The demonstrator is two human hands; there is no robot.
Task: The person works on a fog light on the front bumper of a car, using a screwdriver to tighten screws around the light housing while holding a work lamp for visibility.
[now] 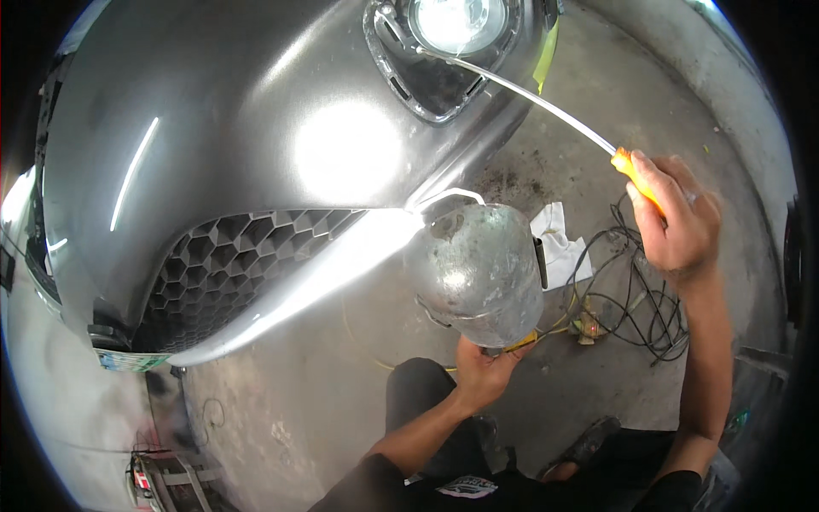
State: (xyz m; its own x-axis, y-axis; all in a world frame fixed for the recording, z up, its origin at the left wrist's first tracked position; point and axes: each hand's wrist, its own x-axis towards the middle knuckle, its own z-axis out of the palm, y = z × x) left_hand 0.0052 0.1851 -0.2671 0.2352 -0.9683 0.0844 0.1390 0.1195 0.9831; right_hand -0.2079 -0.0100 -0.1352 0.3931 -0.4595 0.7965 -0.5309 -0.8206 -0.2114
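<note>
My right hand (682,213) is closed around the orange-yellow handle of a long screwdriver (554,111). Its shaft reaches left to the lower edge of the fog lamp (459,21) in the bumper; whether the tip touches a screw there is too small to tell. Below the bumper, my left hand (486,373) grips the yellow handle of a work lamp (478,264) with a worn, dented metal shade and a wire hook. The shade faces the grey car bumper (256,154), where bright light falls. Part of the left fingers is hidden behind the shade and handle.
A honeycomb grille (222,252) sits in the bumper at left. On the concrete floor, a tangled black cable (636,299) lies beside white paper (563,247). Red-and-grey equipment (171,480) stands at the lower left. Yellow tape (546,58) hangs at the bumper's right edge.
</note>
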